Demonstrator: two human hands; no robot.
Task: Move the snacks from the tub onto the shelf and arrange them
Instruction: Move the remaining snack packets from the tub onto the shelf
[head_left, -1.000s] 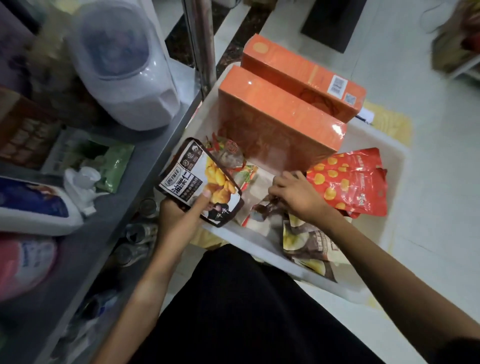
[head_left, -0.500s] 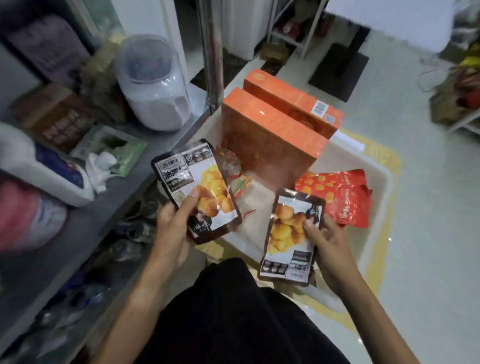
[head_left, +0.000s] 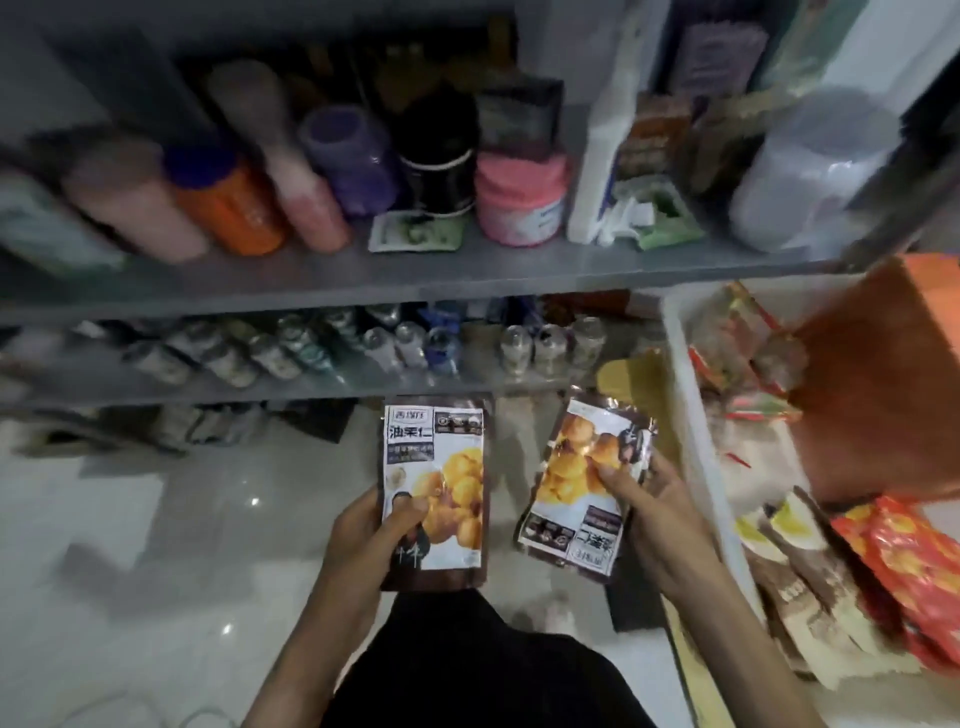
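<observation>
Both hands are out in front of the shelf here, each with its own snack pouch; the left hand has its fingers wrapped round the lower edge of the left pouch, thumb pressed on the front, pouch upright with the print facing the camera; the right hand pinches the right pouch by its right edge, thumb on the front, and that one's upside down and tilted a bit. Both pouches are below the shelf's front edge, over the floor, not on it yet.

The tub sits right of the shelf, white rim just beside the right hand; still inside it are an orange box, some red packets and a few brown pouches, all pretty blurred.

On the shelf: a pink jar, an orange bottle, a purple container and a clear plastic jug at the end nearest the tub; a row of small bottles on the level under the shelf.
</observation>
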